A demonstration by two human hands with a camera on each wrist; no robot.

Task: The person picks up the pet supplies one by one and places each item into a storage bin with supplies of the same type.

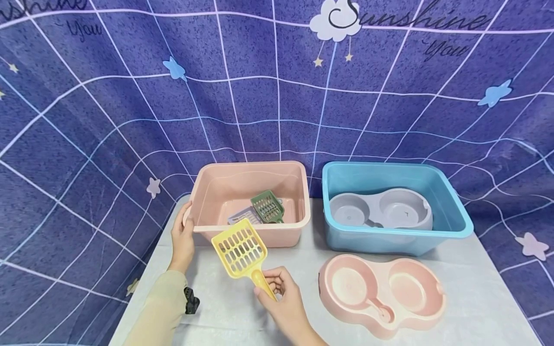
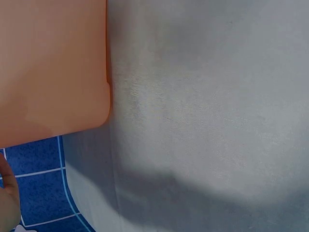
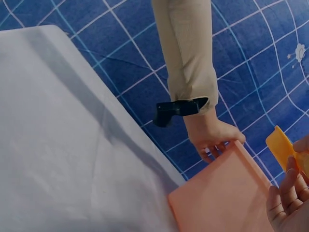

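My right hand [image 1: 283, 300] pinches the handle of a yellow slotted litter scoop [image 1: 240, 249], held in front of the pink litter box [image 1: 255, 235]. With my left hand [image 1: 182, 240] I grip that box's left rim; in the right wrist view, the fingers of the left hand [image 3: 215, 137] curl over the rim's corner. Inside the box lie a green litter scoop [image 1: 267, 206] and a grey-lilac one [image 1: 244, 216], partly hidden by the others. The left wrist view catches the pink box's side [image 2: 53, 67] and only part of the left hand [image 2: 8, 198].
A blue litter box [image 1: 398, 240] stands to the right, holding a grey double pet bowl [image 1: 402, 209]. In front of it, a pink double pet bowl [image 1: 383, 298] lies on the white-covered table [image 1: 225, 322]. A blue-purple patterned curtain [image 1: 277, 96] hangs behind and beside the table.
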